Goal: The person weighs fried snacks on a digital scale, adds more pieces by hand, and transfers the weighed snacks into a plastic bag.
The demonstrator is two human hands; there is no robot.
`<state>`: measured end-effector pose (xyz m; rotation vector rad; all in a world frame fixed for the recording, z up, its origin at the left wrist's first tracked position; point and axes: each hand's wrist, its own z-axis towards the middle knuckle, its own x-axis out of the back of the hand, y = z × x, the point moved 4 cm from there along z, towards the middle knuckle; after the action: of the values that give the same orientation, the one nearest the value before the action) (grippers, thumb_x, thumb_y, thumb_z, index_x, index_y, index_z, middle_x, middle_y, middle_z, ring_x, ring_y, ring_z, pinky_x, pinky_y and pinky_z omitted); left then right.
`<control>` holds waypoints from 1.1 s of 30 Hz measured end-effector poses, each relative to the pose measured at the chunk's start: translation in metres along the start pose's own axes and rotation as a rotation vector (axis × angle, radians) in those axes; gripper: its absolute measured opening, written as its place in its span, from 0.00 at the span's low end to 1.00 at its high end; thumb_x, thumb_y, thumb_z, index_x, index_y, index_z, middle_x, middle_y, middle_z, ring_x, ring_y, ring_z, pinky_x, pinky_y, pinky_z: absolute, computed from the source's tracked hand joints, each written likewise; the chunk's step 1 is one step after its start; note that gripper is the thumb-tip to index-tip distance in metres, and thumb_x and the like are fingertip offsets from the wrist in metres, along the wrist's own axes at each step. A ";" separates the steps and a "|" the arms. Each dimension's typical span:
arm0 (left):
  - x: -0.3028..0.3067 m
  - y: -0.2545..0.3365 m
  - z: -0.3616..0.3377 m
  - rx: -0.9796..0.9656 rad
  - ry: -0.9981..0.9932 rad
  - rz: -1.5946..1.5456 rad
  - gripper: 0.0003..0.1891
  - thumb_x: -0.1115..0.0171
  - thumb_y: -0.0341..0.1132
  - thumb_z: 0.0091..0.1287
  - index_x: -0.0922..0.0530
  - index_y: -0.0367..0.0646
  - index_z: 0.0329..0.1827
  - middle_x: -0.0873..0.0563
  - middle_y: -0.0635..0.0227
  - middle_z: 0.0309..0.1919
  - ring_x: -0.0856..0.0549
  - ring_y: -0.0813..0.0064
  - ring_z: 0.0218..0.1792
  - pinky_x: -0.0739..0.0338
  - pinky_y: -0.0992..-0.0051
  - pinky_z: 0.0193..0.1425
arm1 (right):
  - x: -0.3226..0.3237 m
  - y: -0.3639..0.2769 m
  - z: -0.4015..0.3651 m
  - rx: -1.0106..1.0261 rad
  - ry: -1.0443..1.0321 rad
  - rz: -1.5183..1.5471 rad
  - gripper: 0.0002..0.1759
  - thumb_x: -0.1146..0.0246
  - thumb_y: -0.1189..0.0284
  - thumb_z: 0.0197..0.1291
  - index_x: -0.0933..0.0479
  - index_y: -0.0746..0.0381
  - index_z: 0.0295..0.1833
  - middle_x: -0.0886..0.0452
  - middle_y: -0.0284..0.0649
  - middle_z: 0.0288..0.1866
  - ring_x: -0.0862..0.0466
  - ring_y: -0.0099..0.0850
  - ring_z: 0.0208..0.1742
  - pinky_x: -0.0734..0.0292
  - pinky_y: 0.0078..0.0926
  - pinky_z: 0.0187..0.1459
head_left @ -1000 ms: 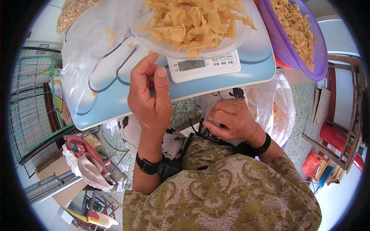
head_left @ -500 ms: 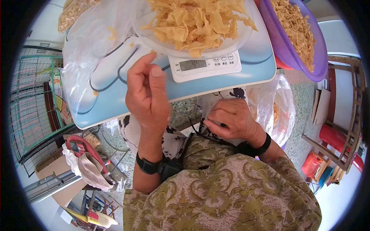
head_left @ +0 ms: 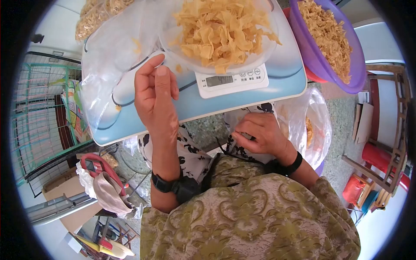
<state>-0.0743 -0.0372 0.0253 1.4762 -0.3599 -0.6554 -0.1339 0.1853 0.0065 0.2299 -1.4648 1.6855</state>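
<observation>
My left hand (head_left: 157, 93) is raised over the near edge of the small blue table. Its index finger points out, the other fingers bend loosely, and nothing is in it. Past its fingertips, a clear plastic bowl (head_left: 253, 64) full of pale yellow dried strips (head_left: 223, 32) sits on a white digital scale (head_left: 232, 81). The scale's display is lit, its digits hard to read. My right hand (head_left: 260, 133) rests above my lap with its fingers curled in. I see nothing held in it.
Clear plastic bags (head_left: 119, 52) lie on the left of the table (head_left: 190, 104), with bagged dried pieces (head_left: 97, 19) behind. A purple basin (head_left: 357, 65) of shredded dried food stands at the right. Below it hangs an open plastic bag (head_left: 318, 117). A wire cage (head_left: 41, 104) stands left.
My left hand has shifted slightly left and drawn away from the bowl's rim, its fingers opening a little. My right hand stays nearly still. The view has moved slightly.
</observation>
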 end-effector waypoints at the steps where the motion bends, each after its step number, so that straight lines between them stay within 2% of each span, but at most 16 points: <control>1: -0.002 -0.003 0.001 -0.013 -0.012 -0.002 0.15 0.43 0.37 0.76 0.24 0.36 0.58 0.23 0.73 0.27 0.29 0.85 0.24 0.37 0.85 0.26 | 0.000 0.000 -0.001 -0.017 -0.010 0.003 0.10 0.29 0.72 0.52 0.26 0.58 0.30 0.24 0.37 0.26 0.21 0.39 0.26 0.27 0.35 0.27; 6: -0.015 -0.006 0.003 -0.004 -0.015 -0.019 0.14 0.44 0.38 0.77 0.23 0.37 0.56 0.23 0.74 0.26 0.29 0.86 0.24 0.37 0.85 0.27 | 0.002 -0.001 -0.001 -0.021 0.022 0.010 0.09 0.29 0.72 0.53 0.25 0.58 0.30 0.24 0.37 0.26 0.21 0.39 0.26 0.27 0.35 0.27; 8: -0.020 -0.004 0.003 0.045 -0.030 -0.107 0.12 0.42 0.35 0.76 0.25 0.35 0.53 0.23 0.75 0.27 0.29 0.89 0.24 0.36 0.87 0.27 | 0.001 0.000 0.000 -0.016 0.016 0.009 0.09 0.29 0.72 0.52 0.25 0.58 0.30 0.24 0.37 0.26 0.21 0.39 0.25 0.27 0.35 0.27; 18: -0.024 -0.011 0.002 0.006 -0.058 -0.129 0.12 0.43 0.34 0.76 0.25 0.34 0.53 0.22 0.75 0.27 0.29 0.89 0.24 0.37 0.87 0.27 | 0.001 -0.001 0.003 -0.008 0.003 0.003 0.09 0.29 0.72 0.53 0.25 0.58 0.29 0.25 0.37 0.25 0.21 0.38 0.25 0.27 0.34 0.26; 21: -0.021 -0.010 0.000 0.004 -0.022 -0.116 0.12 0.43 0.34 0.76 0.25 0.35 0.54 0.22 0.74 0.26 0.29 0.89 0.24 0.37 0.87 0.26 | 0.000 -0.001 0.003 -0.011 0.002 -0.008 0.09 0.29 0.72 0.53 0.25 0.58 0.30 0.24 0.37 0.25 0.21 0.38 0.25 0.26 0.34 0.26; 23: -0.016 -0.011 0.000 0.004 0.049 -0.136 0.11 0.44 0.34 0.76 0.23 0.37 0.54 0.22 0.72 0.28 0.29 0.85 0.23 0.37 0.85 0.25 | 0.000 -0.001 0.003 -0.011 0.003 -0.012 0.09 0.29 0.72 0.52 0.25 0.58 0.30 0.24 0.37 0.25 0.20 0.38 0.25 0.26 0.34 0.26; 26: -0.013 -0.012 0.000 -0.015 0.035 -0.183 0.11 0.44 0.34 0.76 0.22 0.38 0.54 0.22 0.72 0.27 0.28 0.84 0.23 0.37 0.84 0.25 | 0.001 -0.003 0.003 -0.021 -0.002 0.000 0.09 0.29 0.73 0.52 0.24 0.58 0.31 0.23 0.37 0.25 0.20 0.38 0.26 0.26 0.34 0.26; 29: -0.014 -0.013 0.001 -0.018 0.025 -0.163 0.11 0.43 0.35 0.76 0.23 0.38 0.54 0.23 0.72 0.27 0.28 0.84 0.23 0.37 0.84 0.25 | 0.005 -0.004 0.003 -0.038 -0.006 0.025 0.08 0.29 0.73 0.52 0.23 0.58 0.31 0.23 0.37 0.26 0.20 0.39 0.25 0.27 0.34 0.26; 33: -0.015 -0.012 0.000 -0.035 -0.006 -0.184 0.12 0.43 0.36 0.76 0.23 0.37 0.54 0.23 0.72 0.27 0.28 0.84 0.24 0.37 0.84 0.25 | 0.024 -0.008 0.002 -0.144 -0.038 0.199 0.07 0.29 0.74 0.53 0.22 0.60 0.30 0.23 0.36 0.23 0.22 0.34 0.22 0.30 0.30 0.24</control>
<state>-0.0883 -0.0273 0.0165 1.4852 -0.2172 -0.8089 -0.1439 0.1942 0.0276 0.0386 -1.6750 1.7297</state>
